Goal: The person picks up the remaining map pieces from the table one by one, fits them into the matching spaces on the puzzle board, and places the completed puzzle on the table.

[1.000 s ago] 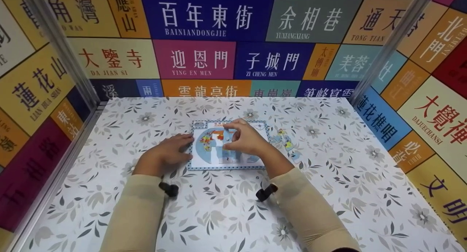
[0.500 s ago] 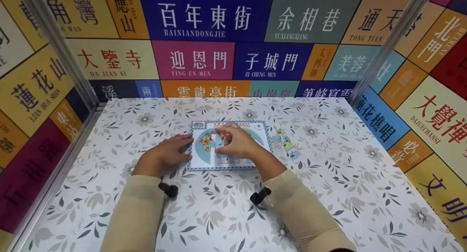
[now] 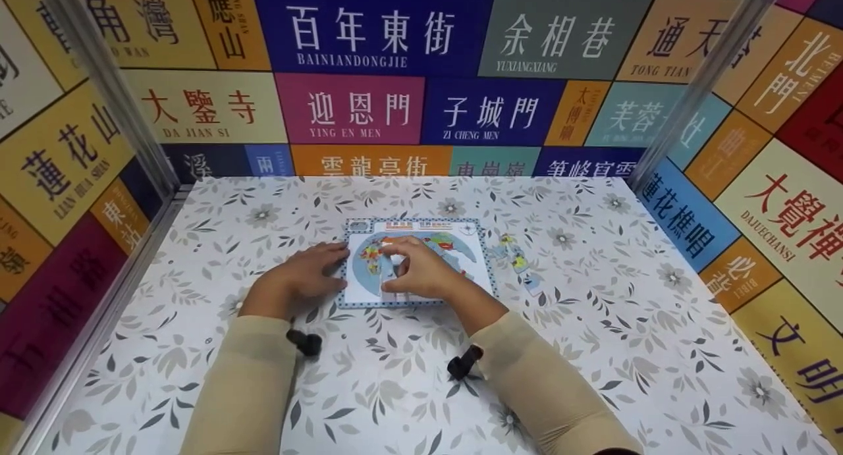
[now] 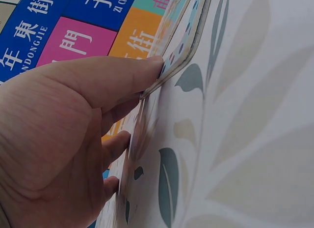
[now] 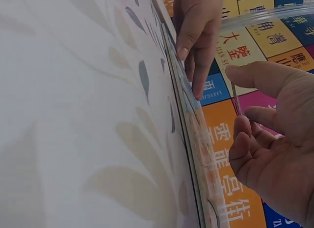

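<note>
A flat world-map jigsaw puzzle (image 3: 365, 304) with a dotted blue border lies on the table. My right hand (image 3: 421, 270) is over its left-centre part, pinching a thin puzzle piece (image 5: 235, 98) between thumb and fingers. In the right wrist view that piece is edge-on and raised above the board, so its printed face is hidden. My left hand (image 3: 306, 270) rests against the board's left edge with fingers extended. Its thumb touches the border in the left wrist view. A white gap shows in the map beside the right fingertips; the right hand covers part of the map.
Several loose puzzle pieces (image 3: 519, 261) lie right of the board. The table (image 3: 593, 349) has a white leaf-patterned cover. Colourful lettered panels (image 3: 369, 30) stand behind and on both sides, with metal posts (image 3: 705, 80) at the back corners.
My right hand has moved left across the board with the puzzle piece, uncovering more of the map's right side. The left hand has stayed at the left edge.
</note>
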`<state>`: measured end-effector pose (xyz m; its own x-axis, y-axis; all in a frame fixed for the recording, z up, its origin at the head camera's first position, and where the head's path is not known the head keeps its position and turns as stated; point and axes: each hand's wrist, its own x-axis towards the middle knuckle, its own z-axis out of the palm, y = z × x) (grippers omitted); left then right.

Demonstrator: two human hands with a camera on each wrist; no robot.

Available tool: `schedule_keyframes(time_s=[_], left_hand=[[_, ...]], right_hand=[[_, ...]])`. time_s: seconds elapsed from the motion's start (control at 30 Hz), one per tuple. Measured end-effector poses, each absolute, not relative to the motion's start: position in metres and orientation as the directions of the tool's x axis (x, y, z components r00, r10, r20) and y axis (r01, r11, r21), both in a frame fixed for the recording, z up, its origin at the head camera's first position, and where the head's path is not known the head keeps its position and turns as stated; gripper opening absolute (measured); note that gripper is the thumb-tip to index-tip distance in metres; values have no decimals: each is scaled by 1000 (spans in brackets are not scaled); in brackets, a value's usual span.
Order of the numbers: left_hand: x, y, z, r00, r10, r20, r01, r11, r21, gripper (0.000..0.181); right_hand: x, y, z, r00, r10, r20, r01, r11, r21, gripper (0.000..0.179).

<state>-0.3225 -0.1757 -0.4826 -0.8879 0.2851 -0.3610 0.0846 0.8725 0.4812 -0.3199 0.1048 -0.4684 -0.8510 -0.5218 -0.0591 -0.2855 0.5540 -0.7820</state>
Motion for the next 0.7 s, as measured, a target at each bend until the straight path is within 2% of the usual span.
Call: schedule_keyframes(time_s=[0.13, 0.37, 0.7], left_hand=[[-322, -176, -482, -888, 281, -363, 77, 871, 486, 72], [-323, -177, -483, -882, 325, -340, 132, 865, 484, 74], [-320, -178, -481, -884, 306, -354, 103, 865, 492, 73]], right_hand=[[-321, 102, -475, -850, -519, -87, -278, 583, -764, 77], [-322, 101, -479, -839, -534, -103, -311, 627, -714, 76], [-324, 95, -483, -860, -484, -158, -272, 699, -661, 72]])
